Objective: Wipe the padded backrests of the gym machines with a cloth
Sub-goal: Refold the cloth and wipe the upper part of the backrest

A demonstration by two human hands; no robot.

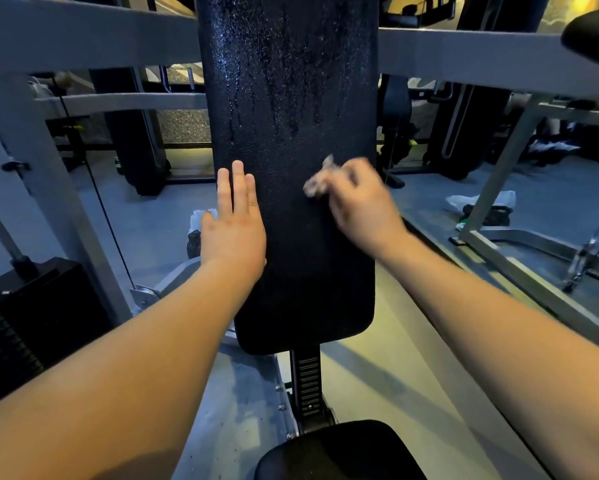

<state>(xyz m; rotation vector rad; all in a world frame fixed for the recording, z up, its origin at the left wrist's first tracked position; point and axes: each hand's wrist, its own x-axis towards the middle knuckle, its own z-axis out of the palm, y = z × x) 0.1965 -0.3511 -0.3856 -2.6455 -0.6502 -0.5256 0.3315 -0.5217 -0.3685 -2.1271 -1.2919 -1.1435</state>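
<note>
A tall black padded backrest (pixel 291 109) fills the middle of the view; its upper part is speckled with wet droplets and runs. My left hand (pixel 234 223) lies flat with straight fingers on the pad's left edge. My right hand (pixel 360 199), blurred by motion, grips a small crumpled pale cloth (pixel 317 181) and presses it against the pad's right half. The cloth is mostly hidden under the fingers.
Below the backrest is a black seat pad (pixel 339 452) on a notched post (pixel 308 386). Grey frame bars (pixel 464 53) cross behind. A black weight stack (pixel 31 323) stands at the left. White bags (pixel 481 200) lie on the floor at the right.
</note>
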